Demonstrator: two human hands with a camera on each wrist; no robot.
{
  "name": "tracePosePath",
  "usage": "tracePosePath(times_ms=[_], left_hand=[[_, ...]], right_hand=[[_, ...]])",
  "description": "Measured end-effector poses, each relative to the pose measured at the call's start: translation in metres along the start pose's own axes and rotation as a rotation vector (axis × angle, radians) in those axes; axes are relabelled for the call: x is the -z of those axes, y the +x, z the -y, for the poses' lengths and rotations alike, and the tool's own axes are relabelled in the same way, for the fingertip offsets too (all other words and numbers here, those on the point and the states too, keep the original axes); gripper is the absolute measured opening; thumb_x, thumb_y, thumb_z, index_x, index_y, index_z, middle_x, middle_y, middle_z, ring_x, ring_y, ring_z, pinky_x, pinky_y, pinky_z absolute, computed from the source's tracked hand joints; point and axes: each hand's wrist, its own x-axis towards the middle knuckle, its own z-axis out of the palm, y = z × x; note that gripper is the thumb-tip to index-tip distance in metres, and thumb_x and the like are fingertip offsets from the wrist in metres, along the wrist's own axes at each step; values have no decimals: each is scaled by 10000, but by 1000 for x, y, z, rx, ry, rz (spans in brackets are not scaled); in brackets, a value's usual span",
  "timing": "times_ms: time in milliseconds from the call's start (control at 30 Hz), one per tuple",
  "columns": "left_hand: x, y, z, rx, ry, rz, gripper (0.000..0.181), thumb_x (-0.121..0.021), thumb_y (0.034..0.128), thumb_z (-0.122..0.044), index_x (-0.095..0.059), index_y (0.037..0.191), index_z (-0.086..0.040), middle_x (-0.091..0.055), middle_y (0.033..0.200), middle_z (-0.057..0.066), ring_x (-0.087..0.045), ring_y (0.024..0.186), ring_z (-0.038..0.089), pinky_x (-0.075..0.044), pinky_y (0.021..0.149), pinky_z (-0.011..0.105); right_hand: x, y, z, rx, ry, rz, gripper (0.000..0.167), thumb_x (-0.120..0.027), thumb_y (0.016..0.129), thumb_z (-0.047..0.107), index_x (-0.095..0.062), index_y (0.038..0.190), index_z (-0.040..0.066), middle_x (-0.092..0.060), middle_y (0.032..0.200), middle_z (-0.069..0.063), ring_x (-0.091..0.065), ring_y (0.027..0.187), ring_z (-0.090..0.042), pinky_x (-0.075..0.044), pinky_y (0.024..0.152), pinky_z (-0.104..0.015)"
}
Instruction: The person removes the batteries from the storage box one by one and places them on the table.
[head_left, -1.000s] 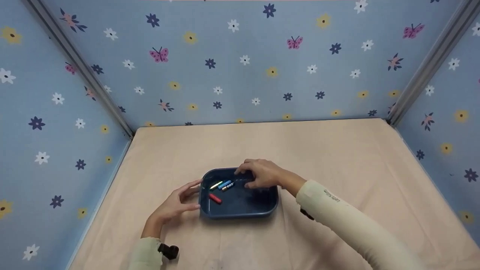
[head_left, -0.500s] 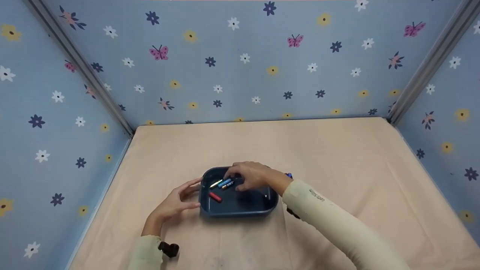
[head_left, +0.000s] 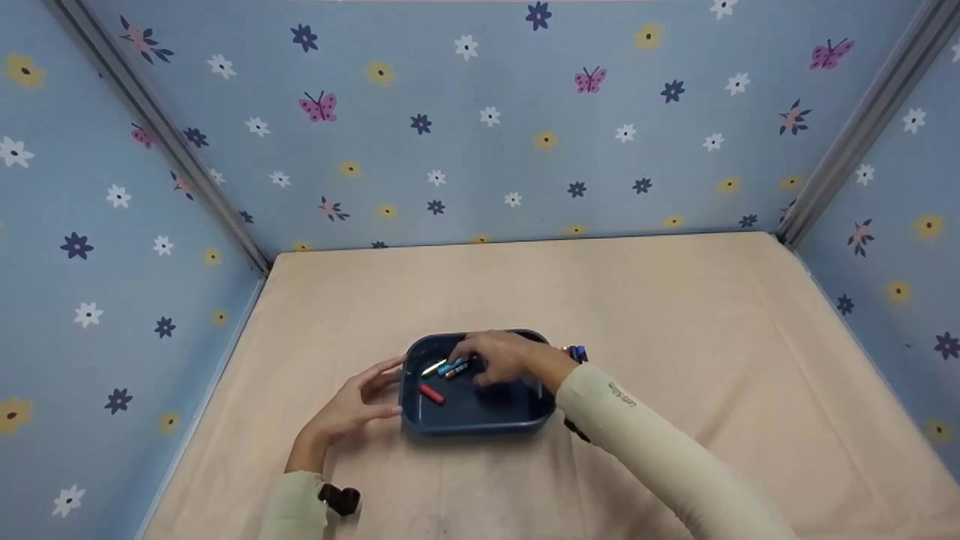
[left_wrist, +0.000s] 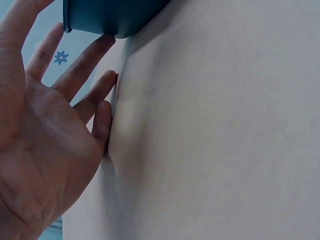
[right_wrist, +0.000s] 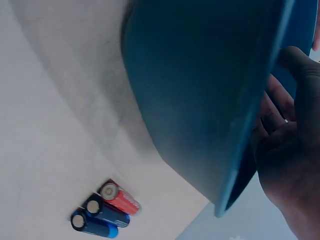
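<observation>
A dark blue plastic tray [head_left: 480, 430] stands on the cloth-covered table. Inside it, towards its left, lie a red battery [head_left: 432, 394], a blue battery [head_left: 448, 367], a dark battery [head_left: 457, 370] and a shiny yellowish-green one [head_left: 433, 368]. My left hand [head_left: 346, 409] touches the tray's left wall with spread fingers; its palm [left_wrist: 45, 145] shows in the left wrist view. My right hand [head_left: 504, 356] reaches into the tray, forefinger beside the blue battery and thumb apart from it. The tray wall hides most right fingertips in the right wrist view.
Outside the tray's right side a red battery [right_wrist: 119, 198], a dark battery [right_wrist: 107, 210] and a blue-ended battery [right_wrist: 94, 224] lie side by side. Flower-patterned walls [head_left: 480, 150] enclose the table [head_left: 675, 315] at the back and sides.
My right hand has moved left and slightly down inside the tray, towards the grouped batteries. The batteries right of the tray have come into view. The left hand stays in place.
</observation>
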Motion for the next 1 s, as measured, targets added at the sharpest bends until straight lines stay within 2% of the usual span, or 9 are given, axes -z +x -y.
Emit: tracePosePath(times_ms=[200, 467, 700, 867, 1000], left_hand=[[1, 0, 0, -21, 2, 4, 874, -852, 1012, -146, -394, 1756, -127, -424, 1795, 261, -400, 1668, 542, -276, 1366, 743], [0, 0, 1, -18, -7, 7, 875, -846, 1013, -138, -388, 1759, -124, -451, 1777, 266, -427, 1654, 530, -272, 1369, 726], [0, 0, 2, -12, -7, 10, 871, -839, 1018, -129, -384, 1761, -125, -450, 1774, 277, -428, 1651, 536, -273, 1366, 739], [1, 0, 2, -15, 7, 8, 872, -843, 1018, -138, -386, 1761, -129, -453, 1773, 273, -431, 1648, 535, -264, 1367, 745], [1, 0, 2, -13, 19, 5, 873, -850, 1016, -158, -392, 1759, -141, -450, 1781, 257, -423, 1656, 531, -254, 1370, 750]], right_hand=[[-2, -1, -3, 14, 5, -3, 501, -789, 1042, 123, -693, 1527, 200, -699, 1485, -132, -660, 1078, -235, -587, 1020, -470], [-10, -2, -3, -27, -13, 13, 495, -768, 1062, 163, -696, 1534, 295, -663, 1493, -94, -655, 1299, -290, -530, 1221, -572], [-15, -2, 1, -57, -18, 19, 506, -774, 1065, 191, -692, 1541, 343, -631, 1402, -74, -625, 1175, -233, -556, 1144, -532], [-19, -3, 3, -75, -9, 43, 501, -757, 1082, 212, -686, 1558, 349, -595, 1414, -79, -590, 1112, -199, -561, 1079, -460], [-21, -2, 2, -77, -5, 57, 543, -741, 1095, 218, -631, 1612, 344, -586, 1411, -106, -584, 1095, -211, -567, 1054, -467]])
